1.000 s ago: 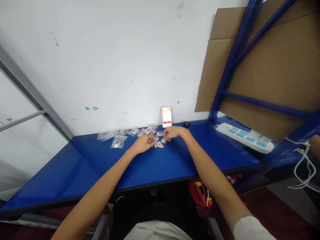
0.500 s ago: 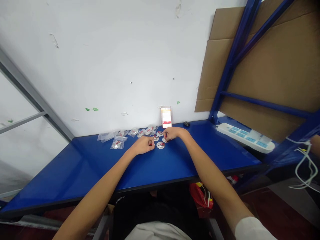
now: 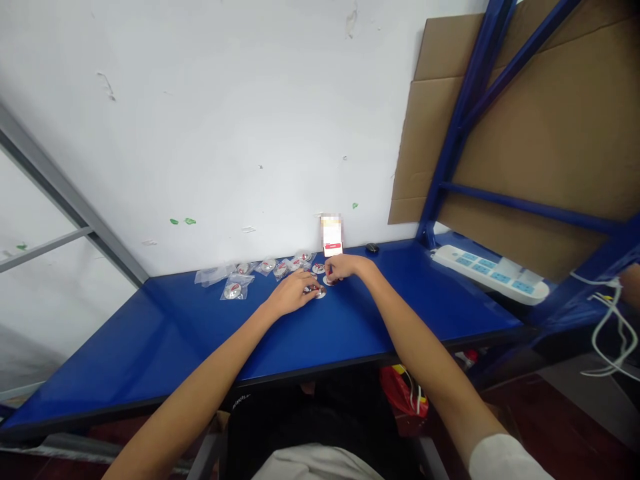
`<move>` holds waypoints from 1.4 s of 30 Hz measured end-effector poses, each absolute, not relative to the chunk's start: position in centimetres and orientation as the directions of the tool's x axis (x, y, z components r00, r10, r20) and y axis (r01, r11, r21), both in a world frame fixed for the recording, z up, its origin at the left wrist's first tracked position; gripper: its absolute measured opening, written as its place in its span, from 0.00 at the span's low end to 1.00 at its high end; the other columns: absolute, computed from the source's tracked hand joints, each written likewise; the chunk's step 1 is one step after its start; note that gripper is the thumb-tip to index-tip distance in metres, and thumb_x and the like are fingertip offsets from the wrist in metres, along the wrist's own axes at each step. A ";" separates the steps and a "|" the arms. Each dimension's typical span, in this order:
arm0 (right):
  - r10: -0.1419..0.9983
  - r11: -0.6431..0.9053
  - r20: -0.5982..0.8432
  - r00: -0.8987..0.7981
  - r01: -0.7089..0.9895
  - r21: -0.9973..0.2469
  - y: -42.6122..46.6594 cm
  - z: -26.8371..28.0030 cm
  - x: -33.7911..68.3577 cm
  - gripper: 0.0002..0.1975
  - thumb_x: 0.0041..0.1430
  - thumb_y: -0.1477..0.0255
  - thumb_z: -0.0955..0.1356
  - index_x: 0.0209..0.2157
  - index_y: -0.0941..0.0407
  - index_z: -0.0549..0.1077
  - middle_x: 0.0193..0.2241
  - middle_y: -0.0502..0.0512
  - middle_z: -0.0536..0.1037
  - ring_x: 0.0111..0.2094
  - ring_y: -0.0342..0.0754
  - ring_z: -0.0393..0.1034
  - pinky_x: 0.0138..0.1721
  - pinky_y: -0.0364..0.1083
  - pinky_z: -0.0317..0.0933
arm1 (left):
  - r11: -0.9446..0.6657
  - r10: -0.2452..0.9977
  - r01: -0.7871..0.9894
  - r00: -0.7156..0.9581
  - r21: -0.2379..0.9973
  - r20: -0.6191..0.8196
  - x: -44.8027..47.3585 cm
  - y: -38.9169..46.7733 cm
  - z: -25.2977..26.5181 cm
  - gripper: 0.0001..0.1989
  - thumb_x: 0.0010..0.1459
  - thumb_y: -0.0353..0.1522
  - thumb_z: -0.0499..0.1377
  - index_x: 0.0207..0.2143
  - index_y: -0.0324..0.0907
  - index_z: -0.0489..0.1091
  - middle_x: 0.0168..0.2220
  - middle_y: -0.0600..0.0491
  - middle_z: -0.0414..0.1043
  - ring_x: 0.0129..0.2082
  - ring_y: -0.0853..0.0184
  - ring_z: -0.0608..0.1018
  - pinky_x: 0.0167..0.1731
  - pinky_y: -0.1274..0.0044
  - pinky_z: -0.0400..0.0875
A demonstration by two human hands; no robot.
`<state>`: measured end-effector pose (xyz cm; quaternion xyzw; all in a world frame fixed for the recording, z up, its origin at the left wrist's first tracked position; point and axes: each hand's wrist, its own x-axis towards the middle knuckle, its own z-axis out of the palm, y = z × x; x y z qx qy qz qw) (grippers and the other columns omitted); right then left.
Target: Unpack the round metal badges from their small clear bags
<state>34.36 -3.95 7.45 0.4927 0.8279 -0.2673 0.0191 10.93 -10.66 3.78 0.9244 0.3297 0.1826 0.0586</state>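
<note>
On the blue table (image 3: 190,333), several round white-and-red badges lie close together between my hands. My left hand (image 3: 293,292) reaches over the nearest round badge (image 3: 321,293), fingers apart, the tips touching or just above it. Its fingers partly cover that badge and others beside it. My right hand (image 3: 341,267) is closed in a pinch on the rim of another round badge (image 3: 327,281), which lies at the right of the group. Behind them, a further badge (image 3: 319,268) lies flat. Several bagged badges (image 3: 233,291) in clear plastic lie to the left.
A lit phone (image 3: 332,235) leans on the white wall behind the badges. A small black object (image 3: 372,247) lies right of it. Farther right are a white power strip (image 3: 487,275) and the blue metal frame (image 3: 453,150). Loose clear plastic bags (image 3: 213,275) lie at the back left.
My left hand has moved slightly right, from beside the badges to over the nearest one, and its fingers have spread. The right hand stays at its badge.
</note>
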 end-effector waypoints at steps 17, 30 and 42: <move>0.808 0.373 -0.302 -0.506 0.836 -0.402 -4.4 7.9 34.3 0.13 0.56 0.70 0.75 0.43 0.56 0.78 0.35 0.55 0.83 0.31 0.46 0.75 0.32 0.41 0.60 | -0.562 0.778 0.208 0.462 0.801 0.426 10.6 -9.8 3.8 0.15 0.72 0.44 0.56 0.44 0.42 0.72 0.38 0.50 0.76 0.32 0.64 0.76 0.35 0.73 0.71; 0.804 0.405 -0.288 -0.520 0.834 -0.373 -3.7 7.4 34.5 0.12 0.57 0.72 0.75 0.44 0.57 0.79 0.33 0.54 0.84 0.31 0.46 0.76 0.31 0.41 0.61 | -0.761 0.624 0.614 0.604 0.211 0.495 11.2 -9.5 3.0 0.12 0.76 0.33 0.47 0.44 0.43 0.69 0.42 0.46 0.73 0.43 0.58 0.74 0.47 0.66 0.69; 0.786 0.412 -0.302 -0.539 0.822 -0.394 -3.2 7.1 34.9 0.12 0.55 0.73 0.75 0.43 0.56 0.79 0.32 0.53 0.83 0.31 0.46 0.76 0.31 0.40 0.60 | -0.677 0.706 0.699 0.528 0.232 0.472 7.6 -9.6 6.3 0.12 0.72 0.35 0.54 0.42 0.44 0.77 0.40 0.49 0.79 0.40 0.59 0.78 0.45 0.67 0.71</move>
